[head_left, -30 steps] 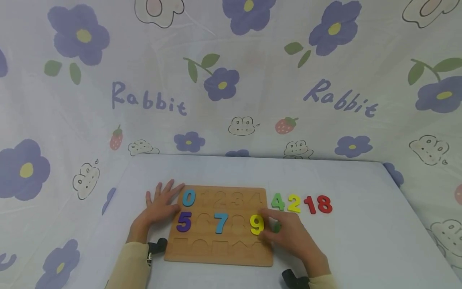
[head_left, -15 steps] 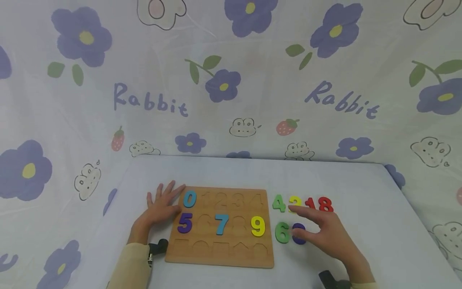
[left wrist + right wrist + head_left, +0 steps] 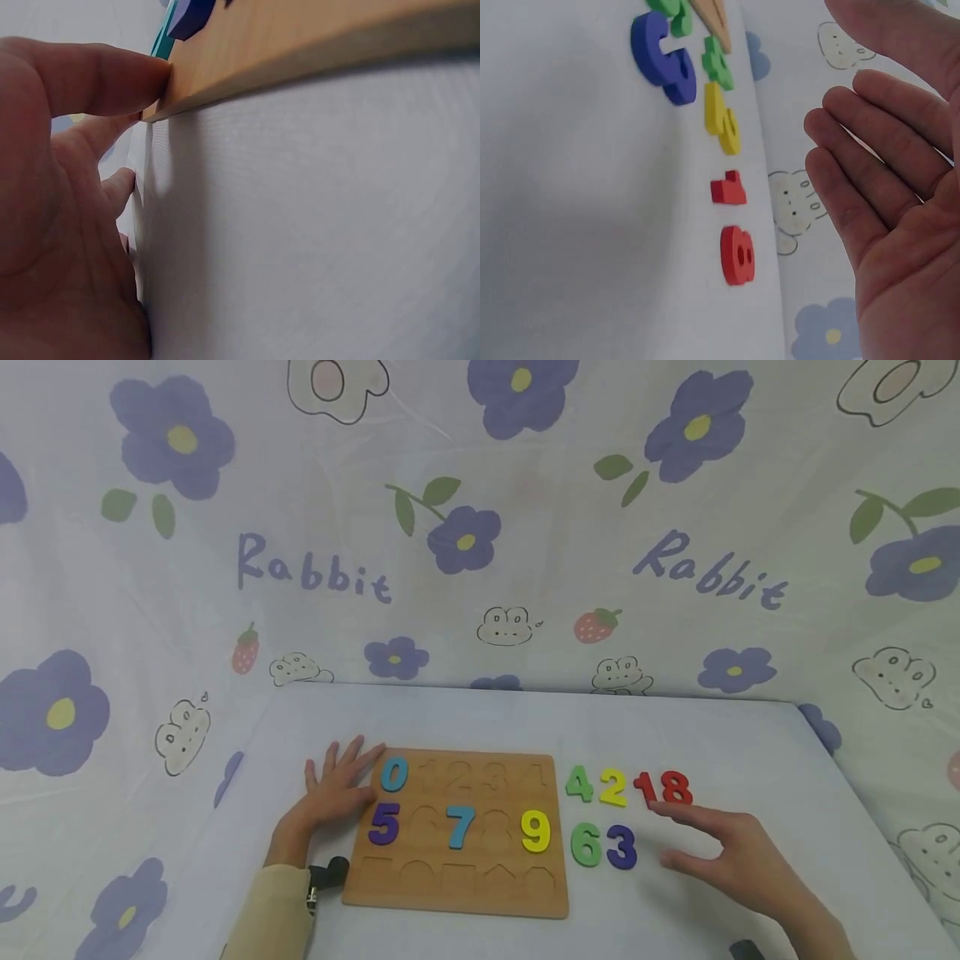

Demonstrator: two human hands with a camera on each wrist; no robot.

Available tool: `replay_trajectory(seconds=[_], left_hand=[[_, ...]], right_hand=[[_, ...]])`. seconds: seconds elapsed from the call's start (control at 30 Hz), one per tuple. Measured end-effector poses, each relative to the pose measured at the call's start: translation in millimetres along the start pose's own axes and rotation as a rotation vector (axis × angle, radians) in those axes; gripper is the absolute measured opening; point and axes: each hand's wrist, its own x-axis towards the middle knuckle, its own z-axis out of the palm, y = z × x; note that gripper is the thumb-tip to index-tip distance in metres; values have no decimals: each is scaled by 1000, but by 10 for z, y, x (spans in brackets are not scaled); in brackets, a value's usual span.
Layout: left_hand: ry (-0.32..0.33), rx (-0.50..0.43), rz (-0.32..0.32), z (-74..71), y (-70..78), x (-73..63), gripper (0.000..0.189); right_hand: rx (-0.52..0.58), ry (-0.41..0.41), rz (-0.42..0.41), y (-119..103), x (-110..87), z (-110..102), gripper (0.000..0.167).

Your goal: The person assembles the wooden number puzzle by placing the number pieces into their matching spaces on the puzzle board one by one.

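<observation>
My left hand (image 3: 333,793) rests at the left edge of a wooden number puzzle board (image 3: 450,893), fingers spread. In the left wrist view its thumb (image 3: 112,79) touches the board's edge. Seated on the board are a blue 0 (image 3: 393,773), purple 5 (image 3: 386,823), blue 7 (image 3: 461,827) and yellow 9 (image 3: 536,832). My right hand (image 3: 738,860) hovers over the table's right side, fingers extended, holding nothing. Left of it lie a green 6 (image 3: 586,845) and a purple 3 (image 3: 622,847). Its fingertips overlap the lower edge of the red 1 (image 3: 645,787) in the head view.
Along the back row, right of the board, lie a green 4 (image 3: 579,783), a yellow 2 (image 3: 613,787) and a red 8 (image 3: 739,256). A white table (image 3: 787,760) carries everything. Behind it hangs a curtain (image 3: 555,568) printed with flowers and rabbits.
My right hand has let go of the yellow 9 on the board and drawn back to the right, uncovering the green 6 and purple 3. The left hand stays put.
</observation>
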Motion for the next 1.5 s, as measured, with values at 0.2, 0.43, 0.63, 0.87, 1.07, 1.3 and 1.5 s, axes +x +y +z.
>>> replay_trajectory(seconds=[0.2,0.43,0.63,0.87,1.07,1.3,1.5], left_hand=[[-4,2,2,-12,4,-8,80],[-5,-16,14,-30,40,-39,79],[5,-28,21,-69,116,-74,80],[-29,7,-23,-105,173,-72,80],[-32,24,-32,-101,172,-65,80],[-39,24,-45,-112,205,-76,80],[-32,10,-40,-107,199,-84,80]], right_hand=[[-5,3,26,85,-41,-13,63],[24,-16,48,64,-28,61,64],[45,-23,51,70,32,177,64],[98,-79,76,71,92,302,61],[118,-85,100,102,137,423,60],[111,-71,88,146,161,558,60],[97,-71,94,142,155,613,59]])
